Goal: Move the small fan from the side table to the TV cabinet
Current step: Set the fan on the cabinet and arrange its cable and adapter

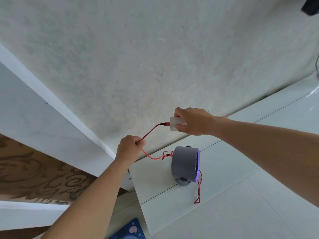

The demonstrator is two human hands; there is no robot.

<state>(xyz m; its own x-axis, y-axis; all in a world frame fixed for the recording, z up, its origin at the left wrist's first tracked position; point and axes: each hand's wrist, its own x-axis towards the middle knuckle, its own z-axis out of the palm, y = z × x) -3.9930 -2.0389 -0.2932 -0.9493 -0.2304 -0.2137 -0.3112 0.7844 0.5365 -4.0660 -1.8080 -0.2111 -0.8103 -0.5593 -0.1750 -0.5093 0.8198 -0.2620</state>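
The small fan (185, 165) stands upright on the white surface (224, 195), near its left end and close to the wall (138, 57). The right hand (194, 121) holds a white adapter (174, 123) in a closed grip above the fan. The left hand (130, 147) pinches the red cable (150, 133) that runs from the adapter down to the fan.

The small grey fan (185, 163) with a purple front rim stands upright on its foot near the left end of the white cabinet top (241, 187), close to the far wall, face turned right.
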